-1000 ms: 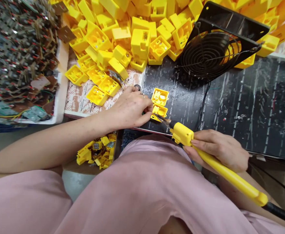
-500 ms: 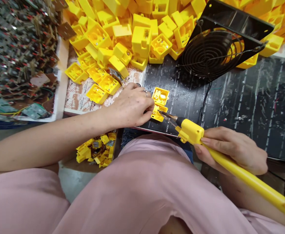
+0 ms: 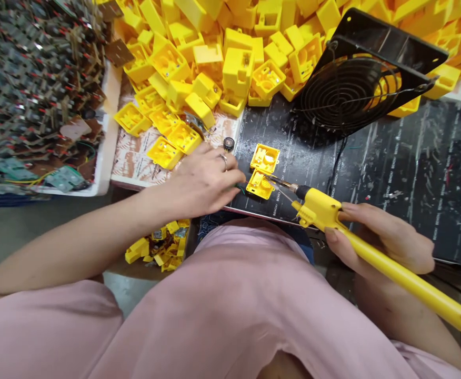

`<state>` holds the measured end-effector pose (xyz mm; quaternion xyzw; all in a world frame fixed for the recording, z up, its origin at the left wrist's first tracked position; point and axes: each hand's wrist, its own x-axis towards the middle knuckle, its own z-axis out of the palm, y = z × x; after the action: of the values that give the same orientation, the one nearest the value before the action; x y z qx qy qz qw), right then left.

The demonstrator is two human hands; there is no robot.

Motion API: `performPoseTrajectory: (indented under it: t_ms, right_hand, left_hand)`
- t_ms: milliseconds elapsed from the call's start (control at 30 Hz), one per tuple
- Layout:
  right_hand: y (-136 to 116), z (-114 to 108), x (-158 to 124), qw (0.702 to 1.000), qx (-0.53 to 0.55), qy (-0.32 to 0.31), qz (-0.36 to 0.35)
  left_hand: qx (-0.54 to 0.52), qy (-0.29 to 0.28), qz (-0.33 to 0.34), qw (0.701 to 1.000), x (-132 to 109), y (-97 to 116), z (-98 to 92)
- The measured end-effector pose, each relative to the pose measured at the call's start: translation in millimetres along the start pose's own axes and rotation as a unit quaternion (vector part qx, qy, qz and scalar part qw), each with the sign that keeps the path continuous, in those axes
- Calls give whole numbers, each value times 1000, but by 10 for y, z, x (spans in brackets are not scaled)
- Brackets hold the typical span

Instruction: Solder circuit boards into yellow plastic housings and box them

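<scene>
My right hand (image 3: 380,239) is wrapped round a yellow soldering iron (image 3: 372,255). Its metal tip rests on a small open yellow housing (image 3: 259,185) on the black mat (image 3: 392,158). A second open yellow housing (image 3: 266,159) lies just behind the first. My left hand (image 3: 204,181) lies beside the near housing with its fingers pinched together at the housing's left edge; what they pinch is too small to name. A small black round part (image 3: 228,143) sits just beyond my left fingers.
A big heap of yellow housings (image 3: 214,58) fills the back. A black wire-guard fan (image 3: 352,79) leans against the heap. A tray of circuit boards and wires (image 3: 33,89) stands at the left. More yellow pieces (image 3: 159,247) lie below the bench edge.
The soldering iron's tip has moved up onto the near housing. My left fingers slid back from the housing, uncovering the black round part. The view shifted slightly.
</scene>
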<state>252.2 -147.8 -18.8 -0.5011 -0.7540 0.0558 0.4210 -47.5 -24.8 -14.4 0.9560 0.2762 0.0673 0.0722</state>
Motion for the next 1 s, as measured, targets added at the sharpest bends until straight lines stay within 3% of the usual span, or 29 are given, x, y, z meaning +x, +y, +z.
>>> performPoseTrajectory:
  t_ms: [100, 233, 300, 500, 600, 700, 1000]
  right_hand:
    - [-21, -15, 40, 1000, 0, -4, -14]
    - [-25, -43, 18, 1000, -2, 7, 18]
    - [-19, -44, -2, 999, -1, 13, 31]
    - [50, -8, -65, 999, -13, 21, 25]
    - [73, 16, -67, 999, 11, 13, 28]
    - [60, 38, -17, 997, 68, 7, -16]
    - [-14, 88, 97, 995, 7, -45, -88]
  left_hand:
    - [55, 20, -1, 998, -3, 68, 87]
    - [-138, 2, -67, 988, 23, 6, 91]
    - [-186, -6, -107, 977, 68, -20, 92]
    - [-117, 2, -155, 981, 257, 83, 166]
    - [-65, 4, -142, 988, 311, 131, 176]
    - [-14, -1, -123, 992, 361, 145, 161]
    - [33, -55, -102, 993, 510, 156, 116]
